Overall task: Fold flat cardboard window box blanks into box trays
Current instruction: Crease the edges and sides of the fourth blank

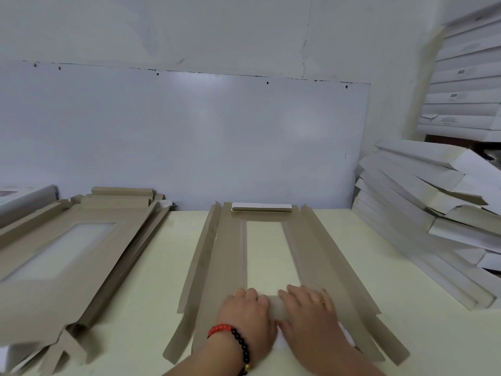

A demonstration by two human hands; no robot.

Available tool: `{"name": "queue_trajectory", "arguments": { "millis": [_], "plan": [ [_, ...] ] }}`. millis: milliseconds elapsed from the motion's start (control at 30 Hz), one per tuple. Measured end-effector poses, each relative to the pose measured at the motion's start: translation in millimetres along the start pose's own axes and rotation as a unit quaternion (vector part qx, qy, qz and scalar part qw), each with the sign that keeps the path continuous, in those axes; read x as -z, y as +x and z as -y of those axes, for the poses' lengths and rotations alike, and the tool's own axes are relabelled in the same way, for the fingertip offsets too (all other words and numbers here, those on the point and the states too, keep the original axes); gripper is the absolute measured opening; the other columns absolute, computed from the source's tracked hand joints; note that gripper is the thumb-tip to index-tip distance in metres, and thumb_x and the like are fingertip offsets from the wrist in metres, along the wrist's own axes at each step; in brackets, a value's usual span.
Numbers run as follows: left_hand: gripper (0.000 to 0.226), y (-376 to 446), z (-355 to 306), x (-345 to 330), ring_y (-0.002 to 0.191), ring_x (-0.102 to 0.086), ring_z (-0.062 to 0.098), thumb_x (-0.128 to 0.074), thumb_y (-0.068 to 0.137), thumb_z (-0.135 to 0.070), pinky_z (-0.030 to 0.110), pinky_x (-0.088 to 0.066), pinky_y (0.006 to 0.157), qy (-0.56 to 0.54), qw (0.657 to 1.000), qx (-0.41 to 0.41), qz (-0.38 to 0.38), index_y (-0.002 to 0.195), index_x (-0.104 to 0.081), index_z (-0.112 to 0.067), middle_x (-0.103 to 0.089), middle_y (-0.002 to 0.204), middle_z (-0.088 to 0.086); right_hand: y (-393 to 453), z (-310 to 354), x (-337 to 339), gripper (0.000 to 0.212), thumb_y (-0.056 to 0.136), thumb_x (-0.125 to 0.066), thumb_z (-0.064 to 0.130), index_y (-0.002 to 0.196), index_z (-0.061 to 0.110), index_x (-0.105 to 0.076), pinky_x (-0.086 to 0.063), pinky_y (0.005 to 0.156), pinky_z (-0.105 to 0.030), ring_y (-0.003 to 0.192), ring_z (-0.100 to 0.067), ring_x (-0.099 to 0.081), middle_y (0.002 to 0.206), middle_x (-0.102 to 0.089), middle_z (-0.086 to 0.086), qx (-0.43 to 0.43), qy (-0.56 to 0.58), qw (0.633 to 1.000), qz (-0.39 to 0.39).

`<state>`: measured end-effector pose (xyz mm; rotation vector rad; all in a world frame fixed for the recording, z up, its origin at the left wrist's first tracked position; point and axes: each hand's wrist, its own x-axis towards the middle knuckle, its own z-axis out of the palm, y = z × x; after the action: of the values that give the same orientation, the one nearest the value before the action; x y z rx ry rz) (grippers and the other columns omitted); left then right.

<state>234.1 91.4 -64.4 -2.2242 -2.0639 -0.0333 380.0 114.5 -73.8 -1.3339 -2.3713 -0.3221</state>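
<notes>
On the cream table (352,240), dead centre, the blank (225,256) lies flat, window cutout facing up, far end flap (261,207) already folded over. Near end flap (273,308) is the step in hand, I judge: both hands lie on it, fingers mostly flat, pressing rather than gripping. Left hand (245,313) and right hand (309,313) nearly touch. Advice: spread them wider, crease along the full score, keep side flaps clear. Flat stack (62,248) sits left, white boxes (423,191) right.
</notes>
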Motion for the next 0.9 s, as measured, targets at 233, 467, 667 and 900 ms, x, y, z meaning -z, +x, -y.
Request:
{"name": "queue_trajectory", "arguments": {
  "millis": [233,467,667,900],
  "plan": [
    [0.033,3.9,18.1,-14.4,0.116,-0.041,0.027,-0.025,0.097,-0.034,0.039,-0.031,0.096,-0.003,0.999,0.031,-0.043,0.118,-0.045,-0.019,-0.045,0.125,0.006,6.0,-14.5,-17.6,0.051,0.095,-0.05,0.043,0.144,0.037,-0.04,-0.02,0.115,-0.046,0.144,-0.012,-0.027,0.156,-0.027,0.013,-0.003,0.026,0.997,0.066],
    [0.033,-12.1,49.3,-6.5,0.118,-0.04,0.028,-0.027,0.091,-0.016,0.038,-0.03,0.095,0.044,0.998,0.015,-0.035,0.121,-0.042,-0.018,-0.044,0.125,0.007,0.1,-43.4,-11.7,0.058,0.094,-0.029,0.013,0.148,0.036,-0.027,-0.012,0.117,-0.045,0.146,-0.017,-0.018,0.158,-0.019,0.008,-0.024,-0.029,0.993,0.111],
    [0.024,-34.8,39.9,12.4,0.102,-0.05,0.028,-0.045,0.088,-0.017,0.035,-0.04,0.083,0.062,0.99,-0.128,-0.021,0.109,-0.054,-0.015,-0.053,0.111,0.007,-8.7,-21.6,13.1,0.023,0.061,-0.044,0.005,0.061,0.023,-0.059,-0.041,0.044,-0.017,0.049,-0.011,-0.056,0.063,-0.053,0.007,0.09,-0.001,0.996,0.024],
    [0.021,-55.9,49.8,14.7,0.063,-0.058,0.007,-0.064,0.074,-0.051,0.017,-0.044,0.054,0.036,0.979,-0.184,-0.073,0.078,-0.066,-0.03,-0.061,0.073,-0.014,-27.6,-49.5,18.2,0.04,0.054,-0.082,0.059,0.083,0.032,-0.073,-0.049,0.056,-0.011,0.073,0.003,-0.066,0.088,-0.068,0.02,0.128,-0.016,0.986,0.109]
  ]
}}
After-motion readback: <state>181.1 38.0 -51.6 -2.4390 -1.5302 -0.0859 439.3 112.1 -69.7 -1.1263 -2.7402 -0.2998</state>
